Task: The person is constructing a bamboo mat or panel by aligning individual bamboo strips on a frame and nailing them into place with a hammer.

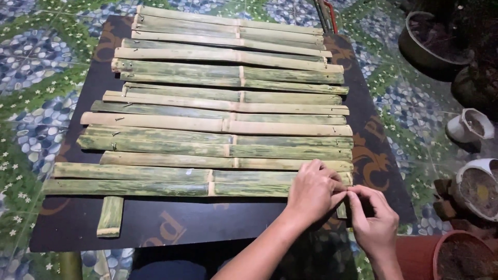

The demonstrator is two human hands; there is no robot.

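Several split bamboo slats (228, 109) lie side by side across a dark table (166, 223), fixed with small nails near their ends. A short crosspiece (110, 216) sticks out under them at the near left. My left hand (313, 191) rests palm down on the right end of the nearest slat (155, 187). My right hand (371, 220) is beside it at the table's near right corner, fingers pinched together against the slat's end. Whether something small is pinched between them is hidden.
The floor (31, 78) has a pebble and flower pattern. Plant pots with soil stand to the right: a dark one (430, 44) at the back, white ones (469, 124) in the middle, a terracotta one (456, 254) near me. A red-handled tool (326, 13) lies beyond the table.
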